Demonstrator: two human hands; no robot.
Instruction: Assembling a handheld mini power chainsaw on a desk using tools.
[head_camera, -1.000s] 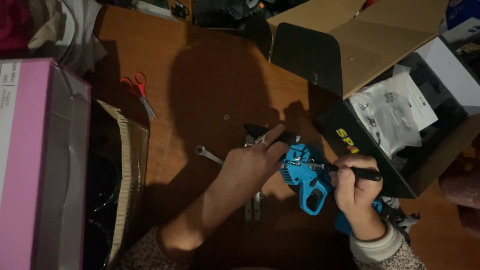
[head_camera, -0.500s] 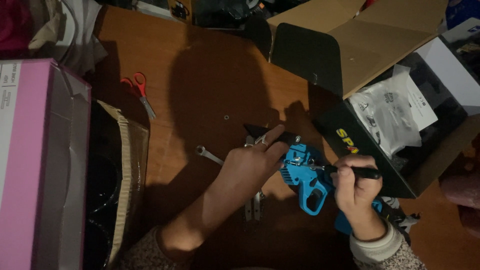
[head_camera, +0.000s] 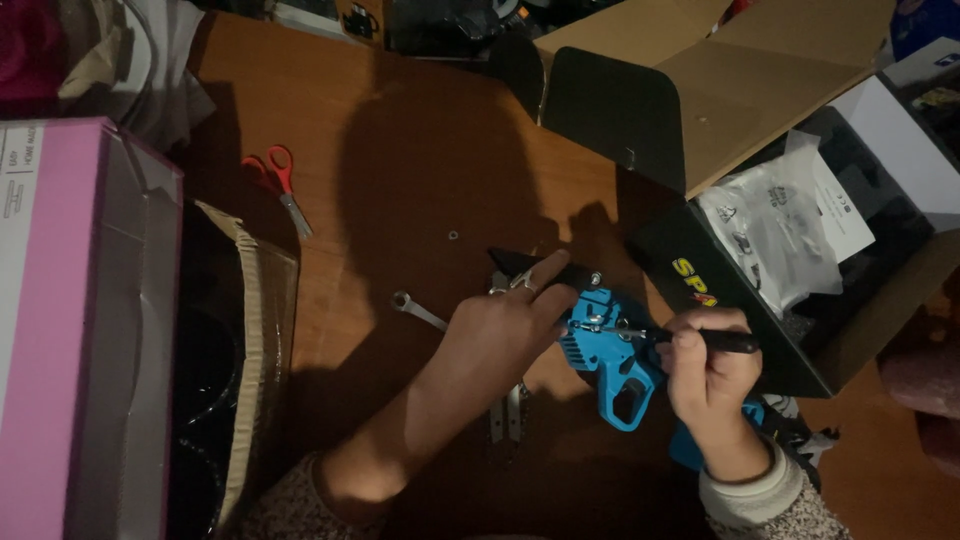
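the left hand (head_camera: 500, 325) presses down on the bright blue plastic power-tool body (head_camera: 610, 355) lying on the brown wooden table (head_camera: 400, 170) — the right hand (head_camera: 705, 375) grips a black-handled screwdriver (head_camera: 700, 340), tip against the tool's top. a small silver wrench (head_camera: 418, 311) lies just beside the left hand.

The brown wooden table (head_camera: 420, 150) fills most of the view, and the light is dim, with a dark shadow across its middle. Far to the left of the hands a pink box (head_camera: 60, 330) stands, and beside it a dark container with a cardboard rim (head_camera: 255, 340). Red scissors (head_camera: 280, 185) lie up and to the left. Above and to the right sits an open cardboard box (head_camera: 760, 90).
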